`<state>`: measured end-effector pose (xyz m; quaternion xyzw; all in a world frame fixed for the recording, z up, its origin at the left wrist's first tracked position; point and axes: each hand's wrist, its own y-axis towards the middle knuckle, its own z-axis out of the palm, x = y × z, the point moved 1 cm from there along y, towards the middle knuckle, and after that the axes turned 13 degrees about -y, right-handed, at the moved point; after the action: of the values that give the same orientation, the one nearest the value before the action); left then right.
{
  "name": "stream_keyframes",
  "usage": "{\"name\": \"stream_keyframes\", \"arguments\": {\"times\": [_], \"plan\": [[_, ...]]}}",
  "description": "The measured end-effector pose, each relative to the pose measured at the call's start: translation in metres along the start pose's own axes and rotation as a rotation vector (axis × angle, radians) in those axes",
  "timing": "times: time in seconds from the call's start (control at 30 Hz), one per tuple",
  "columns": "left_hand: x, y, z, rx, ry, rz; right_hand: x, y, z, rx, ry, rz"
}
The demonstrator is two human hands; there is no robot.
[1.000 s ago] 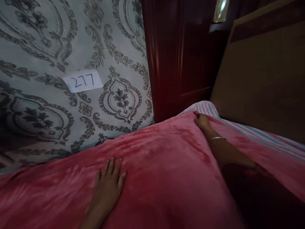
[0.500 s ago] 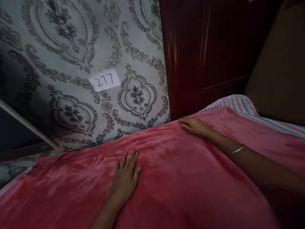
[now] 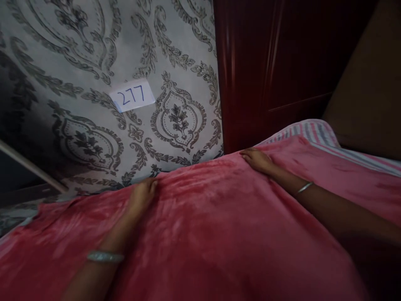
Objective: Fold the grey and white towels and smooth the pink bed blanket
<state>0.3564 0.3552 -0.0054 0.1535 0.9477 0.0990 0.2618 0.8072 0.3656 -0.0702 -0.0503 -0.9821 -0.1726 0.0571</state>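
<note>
A plush pink-red blanket [image 3: 213, 234] covers the bed in front of me. My left hand [image 3: 140, 196] lies on it at its far edge by the wall, fingers curled over that edge; a bangle sits on the wrist. My right hand [image 3: 257, 159] rests on the blanket's far right corner, fingers lying flat and together, a thin bangle on the forearm. Under the blanket a striped sheet [image 3: 310, 131] shows at the right.
A wall with grey damask pattern [image 3: 94, 83] carries a white label [image 3: 133, 96] reading 277. A dark red wooden cabinet [image 3: 269, 71] stands beside it, and a brown headboard panel [image 3: 369, 96] is at the far right. A pale rod [image 3: 31, 167] slants at the left.
My left hand has slid forward from the middle of the blanket to its far edge at the wall. My right hand stays near the far right corner.
</note>
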Motion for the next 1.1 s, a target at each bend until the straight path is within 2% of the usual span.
{"name": "stream_keyframes", "arguments": {"times": [0.13, 0.3, 0.37, 0.43, 0.57, 0.63, 0.67, 0.8, 0.87, 0.93, 1.03, 1.1], "plan": [[0.033, 0.028, 0.004, -0.064, 0.180, -0.093, -0.006, 0.007, 0.001, 0.039, -0.036, 0.097], [0.050, 0.030, 0.016, -0.049, 0.267, -0.101, -0.004, 0.005, 0.002, 0.072, -0.094, 0.129], [0.050, 0.029, 0.016, -0.078, 0.217, -0.095, -0.002, 0.000, 0.001, -0.019, -0.078, 0.118], [0.050, 0.027, 0.014, -0.145, 0.121, -0.105, -0.001, -0.004, -0.001, -0.183, -0.039, 0.105], [0.051, 0.025, 0.009, -0.366, -0.054, -0.138, -0.002, -0.007, -0.004, -0.514, 0.069, 0.053], [0.054, 0.026, 0.010, -0.443, -0.091, -0.106, -0.005, -0.004, -0.001, -0.575, 0.112, -0.002], [0.056, 0.027, 0.011, -0.446, -0.101, -0.090, -0.006, -0.001, 0.002, -0.564, 0.128, -0.032], [0.066, 0.033, 0.019, -0.286, -0.039, -0.076, -0.012, 0.005, 0.013, -0.398, 0.150, -0.046], [0.068, 0.033, 0.019, -0.223, 0.044, -0.040, -0.014, 0.005, 0.012, -0.372, 0.154, -0.017], [0.065, 0.031, 0.015, -0.217, 0.099, 0.037, -0.014, 0.002, 0.006, -0.394, 0.163, -0.041], [0.048, 0.022, 0.011, -0.209, 0.124, 0.178, -0.007, -0.005, -0.008, -0.363, 0.154, -0.202], [0.032, 0.016, 0.015, -0.078, 0.136, 0.252, 0.000, -0.011, -0.014, -0.242, 0.125, -0.337]]}}
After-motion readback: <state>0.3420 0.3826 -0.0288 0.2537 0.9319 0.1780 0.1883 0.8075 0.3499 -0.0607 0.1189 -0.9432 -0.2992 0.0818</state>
